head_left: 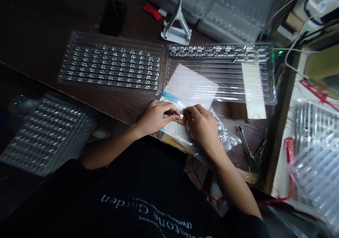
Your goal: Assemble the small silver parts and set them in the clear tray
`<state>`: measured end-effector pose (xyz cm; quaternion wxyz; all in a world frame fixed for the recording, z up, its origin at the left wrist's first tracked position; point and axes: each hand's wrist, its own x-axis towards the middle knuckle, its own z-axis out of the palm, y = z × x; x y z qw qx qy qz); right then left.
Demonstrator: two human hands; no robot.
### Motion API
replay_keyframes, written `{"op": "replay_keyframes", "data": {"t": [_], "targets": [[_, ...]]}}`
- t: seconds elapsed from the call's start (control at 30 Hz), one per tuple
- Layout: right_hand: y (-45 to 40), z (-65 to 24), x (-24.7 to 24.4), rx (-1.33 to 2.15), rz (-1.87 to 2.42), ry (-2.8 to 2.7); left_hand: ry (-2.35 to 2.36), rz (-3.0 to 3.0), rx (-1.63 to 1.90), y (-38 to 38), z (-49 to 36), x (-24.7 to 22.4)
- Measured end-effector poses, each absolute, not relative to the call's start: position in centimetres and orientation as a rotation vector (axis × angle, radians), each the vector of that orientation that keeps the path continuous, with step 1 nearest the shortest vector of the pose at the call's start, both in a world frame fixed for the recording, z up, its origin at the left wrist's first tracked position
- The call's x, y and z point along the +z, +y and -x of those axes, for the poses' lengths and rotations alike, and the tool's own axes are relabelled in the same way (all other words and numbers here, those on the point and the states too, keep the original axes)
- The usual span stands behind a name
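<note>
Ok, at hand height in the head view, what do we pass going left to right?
Clear blister tray, left hand, small metal part, right hand, green-handled screwdriver, clear bag of blister trays.

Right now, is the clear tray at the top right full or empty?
Partly full: the clear plastic tray has metal connectors along its far row; its nearer lanes look bare.
</note>
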<state>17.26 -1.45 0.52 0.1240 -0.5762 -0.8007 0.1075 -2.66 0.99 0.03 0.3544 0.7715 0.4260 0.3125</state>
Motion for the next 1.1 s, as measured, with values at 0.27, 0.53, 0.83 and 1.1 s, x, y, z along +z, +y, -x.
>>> {"op": "replay_keyframes", "data": {"t": [0.27,0.53,0.83,1.1], "targets": [[-1.9,-17.9,1.2,0.603,1.495,-2.058,1.101,-2.1,0.719,0.9,2.5,-0.1],[-2.2,-17.9,1.9,0.708,1.53,-2.023,1.101,-2.143,0.705,0.8,2.7,-0.4],[-2.4,-17.4,1.6,0.723,1.423,-2.115,1.344,-2.036,0.85,0.6,3.0,0.0],[-3.1,-16.3,1.8,0.549,1.414,-2.474,1.336,-2.22,0.628,0.0,3.8,0.0]]}}
